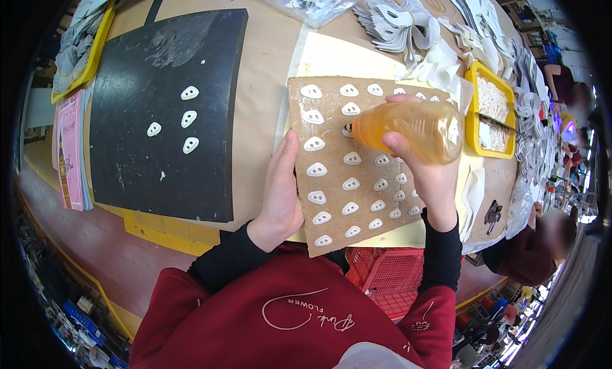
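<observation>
A brown cardboard sheet (331, 197) lies in front of me at the table's near side. Rows of small white rounded-triangle pieces (316, 170), each with two holes, sit on it. My right hand (421, 168) is wrapped round an amber see-through plastic bottle (411, 130), tilted almost flat. Its dark-and-light nozzle (348, 130) points left, at a white piece in the second column, which it partly covers. Whether liquid is coming out cannot be seen. My left hand (282, 194) rests against the sheet's left edge, fingers stretched along it, holding no tool.
At left lies a thick black board (162, 159) with several white pieces on it. A pink booklet (71, 149) is beside it. Yellow trays (473, 117) stand at both sides. Grey-white strips (395, 28) are heaped behind. A red crate (392, 273) sits below the table edge.
</observation>
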Tool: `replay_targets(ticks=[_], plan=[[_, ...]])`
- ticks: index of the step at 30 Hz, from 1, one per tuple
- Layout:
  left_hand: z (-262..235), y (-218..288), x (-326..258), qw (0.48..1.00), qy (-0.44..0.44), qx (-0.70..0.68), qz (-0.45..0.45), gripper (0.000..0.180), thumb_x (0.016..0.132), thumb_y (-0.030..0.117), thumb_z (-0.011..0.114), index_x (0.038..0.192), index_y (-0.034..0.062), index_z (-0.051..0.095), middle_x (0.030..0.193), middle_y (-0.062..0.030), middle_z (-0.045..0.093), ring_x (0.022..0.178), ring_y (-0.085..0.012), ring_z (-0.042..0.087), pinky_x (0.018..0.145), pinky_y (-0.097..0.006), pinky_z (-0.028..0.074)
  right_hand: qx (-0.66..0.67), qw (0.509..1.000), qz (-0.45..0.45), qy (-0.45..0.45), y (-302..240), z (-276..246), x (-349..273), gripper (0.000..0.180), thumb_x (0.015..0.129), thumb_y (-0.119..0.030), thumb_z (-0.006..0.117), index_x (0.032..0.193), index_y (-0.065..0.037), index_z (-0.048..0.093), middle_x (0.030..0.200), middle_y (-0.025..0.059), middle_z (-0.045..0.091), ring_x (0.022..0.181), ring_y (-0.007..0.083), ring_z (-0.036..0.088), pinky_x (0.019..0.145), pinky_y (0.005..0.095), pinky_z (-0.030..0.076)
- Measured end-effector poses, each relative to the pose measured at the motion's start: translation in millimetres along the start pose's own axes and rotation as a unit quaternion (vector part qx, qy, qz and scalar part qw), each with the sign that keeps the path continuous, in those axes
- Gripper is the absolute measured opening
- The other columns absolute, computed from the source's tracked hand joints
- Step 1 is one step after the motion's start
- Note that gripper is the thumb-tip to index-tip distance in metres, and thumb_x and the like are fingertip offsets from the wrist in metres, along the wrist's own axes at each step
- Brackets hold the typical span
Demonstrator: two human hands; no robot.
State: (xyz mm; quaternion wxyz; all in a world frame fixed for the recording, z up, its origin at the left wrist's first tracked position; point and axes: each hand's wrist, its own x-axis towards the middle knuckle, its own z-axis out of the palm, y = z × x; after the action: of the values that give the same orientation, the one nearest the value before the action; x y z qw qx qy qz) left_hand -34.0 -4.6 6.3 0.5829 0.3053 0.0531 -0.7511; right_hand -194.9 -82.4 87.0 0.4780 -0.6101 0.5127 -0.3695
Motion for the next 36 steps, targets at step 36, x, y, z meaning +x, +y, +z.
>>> replay_targets(ticks=[36], plan=[[-5.1,-2.0,1.4,1.0,0.009,-0.013,-0.003,0.048,0.102,0.037,0.037,0.137,0.0048,0.036,0.128,-0.0079,0.05,0.116,-0.0165,0.05,0.098,-0.035,0.043,0.185,0.983,-0.004,-0.023,31.2,-14.7,-17.2,0.05,0.074,-0.013,0.079,0.116,0.0,0.057,0.116,0.0115,0.061,0.104,0.0186,0.059,0.089,0.0323,0.048]])
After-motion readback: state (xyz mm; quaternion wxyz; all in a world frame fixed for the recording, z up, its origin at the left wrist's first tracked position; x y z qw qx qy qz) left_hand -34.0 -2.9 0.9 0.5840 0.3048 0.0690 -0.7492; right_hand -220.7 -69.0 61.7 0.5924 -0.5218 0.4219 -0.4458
